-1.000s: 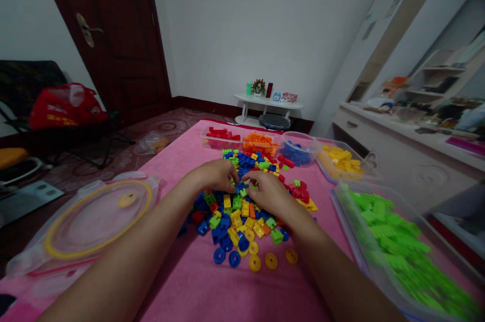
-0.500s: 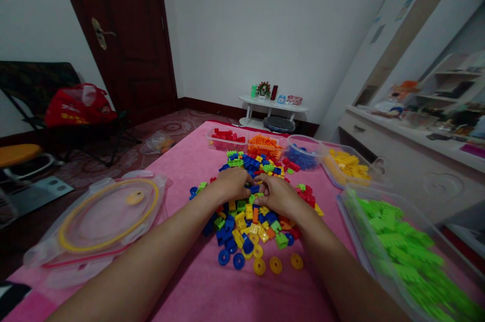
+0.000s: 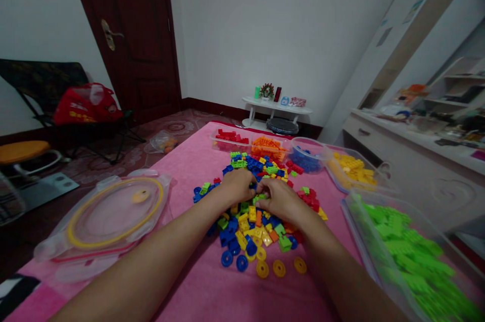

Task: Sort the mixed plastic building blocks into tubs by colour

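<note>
A heap of mixed plastic building bricks (image 3: 253, 221), blue, yellow, green, red and orange, lies on the pink cloth (image 3: 189, 160). My left hand (image 3: 238, 185) and my right hand (image 3: 276, 199) rest on top of the heap, knuckles up, fingertips meeting in the middle. Both sets of fingers are curled down into the bricks; what they pinch is hidden, though a bit of green shows between them. Loose round yellow and blue wheels (image 3: 261, 267) lie at the heap's near edge.
Clear tubs hold sorted bricks: red (image 3: 227, 137), orange (image 3: 267, 146), blue (image 3: 306, 156), yellow (image 3: 352, 168), and a large green one (image 3: 409, 251) at the right. Clear lids with a yellow ring (image 3: 109, 211) lie at left. A dark door, a folding chair and a small white table stand behind.
Both hands have drawn closer together on the heap, their fingertips now touching. The view has shifted slightly, so everything sits a little lower and to the right.
</note>
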`<act>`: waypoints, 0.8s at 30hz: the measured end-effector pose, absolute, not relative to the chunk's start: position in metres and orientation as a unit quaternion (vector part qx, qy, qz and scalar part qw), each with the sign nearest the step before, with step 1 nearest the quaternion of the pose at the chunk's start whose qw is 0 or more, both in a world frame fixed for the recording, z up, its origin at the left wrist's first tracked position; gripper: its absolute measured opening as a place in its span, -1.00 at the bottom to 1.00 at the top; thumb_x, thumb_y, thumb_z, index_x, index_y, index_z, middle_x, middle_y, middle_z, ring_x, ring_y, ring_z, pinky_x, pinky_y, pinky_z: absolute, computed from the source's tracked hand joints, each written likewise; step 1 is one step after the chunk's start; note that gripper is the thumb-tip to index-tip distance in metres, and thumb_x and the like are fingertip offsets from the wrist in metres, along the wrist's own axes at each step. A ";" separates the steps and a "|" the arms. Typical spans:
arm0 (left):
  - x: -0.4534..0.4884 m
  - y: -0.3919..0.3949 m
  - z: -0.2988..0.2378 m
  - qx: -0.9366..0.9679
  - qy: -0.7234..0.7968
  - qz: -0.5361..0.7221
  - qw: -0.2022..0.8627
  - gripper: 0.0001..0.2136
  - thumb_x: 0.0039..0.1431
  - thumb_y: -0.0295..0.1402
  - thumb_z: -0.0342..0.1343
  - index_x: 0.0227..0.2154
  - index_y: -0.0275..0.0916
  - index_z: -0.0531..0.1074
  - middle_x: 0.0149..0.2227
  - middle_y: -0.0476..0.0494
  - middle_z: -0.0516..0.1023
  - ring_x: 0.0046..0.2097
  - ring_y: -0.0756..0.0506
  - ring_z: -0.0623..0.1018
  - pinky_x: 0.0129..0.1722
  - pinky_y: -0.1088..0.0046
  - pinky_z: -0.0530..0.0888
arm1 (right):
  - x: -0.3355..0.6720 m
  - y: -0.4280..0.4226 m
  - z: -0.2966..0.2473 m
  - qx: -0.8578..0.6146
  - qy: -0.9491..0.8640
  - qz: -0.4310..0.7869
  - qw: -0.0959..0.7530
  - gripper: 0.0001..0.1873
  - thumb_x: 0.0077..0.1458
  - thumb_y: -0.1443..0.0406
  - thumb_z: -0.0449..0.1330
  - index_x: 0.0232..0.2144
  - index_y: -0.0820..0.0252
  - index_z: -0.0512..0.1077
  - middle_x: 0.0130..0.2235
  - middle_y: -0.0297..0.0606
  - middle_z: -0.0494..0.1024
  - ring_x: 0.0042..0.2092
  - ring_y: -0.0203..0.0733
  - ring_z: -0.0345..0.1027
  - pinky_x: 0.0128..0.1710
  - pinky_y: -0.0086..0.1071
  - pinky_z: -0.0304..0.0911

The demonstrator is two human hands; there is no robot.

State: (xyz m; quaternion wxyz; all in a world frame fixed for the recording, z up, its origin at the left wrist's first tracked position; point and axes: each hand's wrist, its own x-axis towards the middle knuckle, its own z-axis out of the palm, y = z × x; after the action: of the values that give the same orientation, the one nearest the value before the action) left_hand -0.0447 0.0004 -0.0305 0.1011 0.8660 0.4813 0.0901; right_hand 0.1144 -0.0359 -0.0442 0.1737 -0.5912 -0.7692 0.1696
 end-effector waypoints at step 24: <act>-0.072 0.034 -0.012 0.831 0.458 0.282 0.140 -0.74 0.12 -0.28 0.08 -0.17 -0.21 0.53 -0.21 -0.14 0.58 -0.18 -0.11 0.52 -0.16 0.43 0.41 | 0.128 -0.027 -0.031 -0.447 -0.302 0.614 0.577 -0.76 -0.09 0.22 0.27 -0.37 0.24 0.40 -0.52 -0.37 0.35 -0.57 -0.46 0.16 -0.73 -0.65 -0.06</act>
State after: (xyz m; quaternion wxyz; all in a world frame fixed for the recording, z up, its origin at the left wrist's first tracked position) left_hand -0.0719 0.0340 -0.0124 0.1403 0.8310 0.4582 0.2824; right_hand 0.1280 -0.0275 -0.0308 0.5767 -0.4468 -0.3017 0.6138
